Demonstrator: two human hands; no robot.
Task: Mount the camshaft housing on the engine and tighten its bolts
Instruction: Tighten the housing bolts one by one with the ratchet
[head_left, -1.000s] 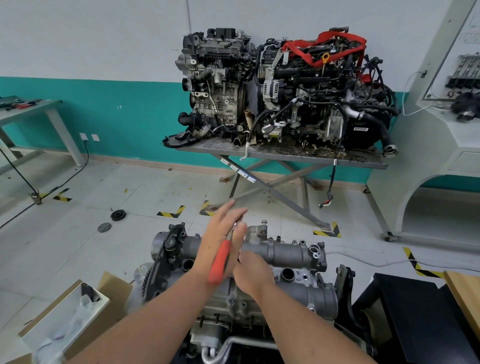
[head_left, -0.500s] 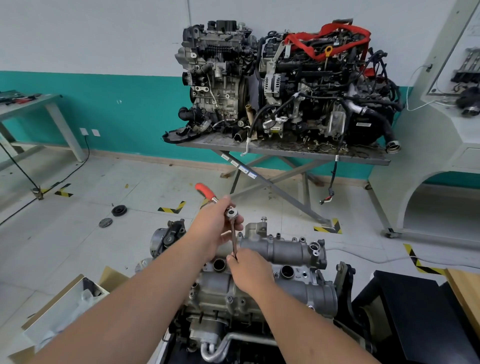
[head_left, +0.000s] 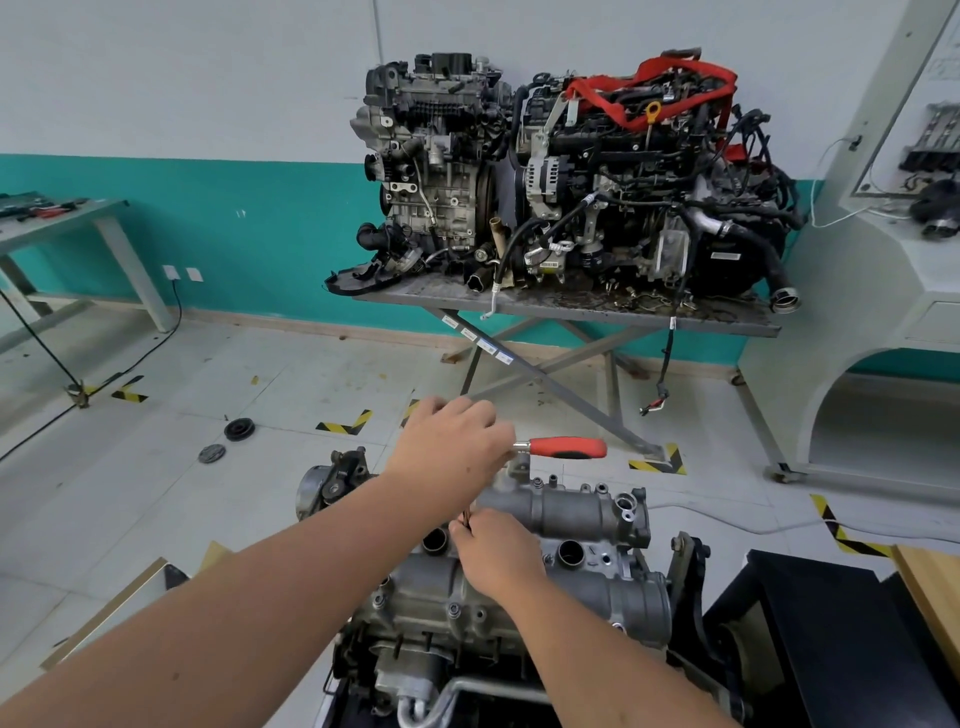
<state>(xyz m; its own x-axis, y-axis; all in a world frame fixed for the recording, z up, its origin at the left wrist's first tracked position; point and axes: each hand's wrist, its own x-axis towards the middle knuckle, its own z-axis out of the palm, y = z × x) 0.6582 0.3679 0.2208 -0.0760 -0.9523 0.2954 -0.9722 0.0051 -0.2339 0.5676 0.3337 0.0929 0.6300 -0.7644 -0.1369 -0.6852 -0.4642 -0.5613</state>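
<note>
A workshop with pale floor tiles (head_left: 260, 395), hazard-tape marks and a teal-banded wall. Nearest, the engine (head_left: 467, 639) stands low in the middle, its bottom cut off by the frame edge. The camshaft housing (head_left: 571, 512) sits on top of it, directly under both hands and partly hidden by them.

The right hand (head_left: 498, 551) rests on the housing, its fingers curled round a thin dark shaft; the shaft's lower end and the bolt beneath are hidden. Just above and beyond it, the left hand (head_left: 449, 447) is clenched over the head of a ratchet wrench (head_left: 566, 448), whose red handle sticks out to the right of the fingers; the head itself is covered.

Left of the forearms, a cardboard box (head_left: 130, 597) is cut off and mostly hidden. Right of them stands a black block (head_left: 810, 639) beside a wooden edge. Farther left of the fingers, two dark discs (head_left: 228, 439) lie on the floor. Beyond the fingers, a scissor-leg bench (head_left: 566, 309) carries two more engines (head_left: 571, 176), one draped with a red strap (head_left: 670, 83). A side bench (head_left: 57, 221) at far left holds tools too small to tell.
</note>
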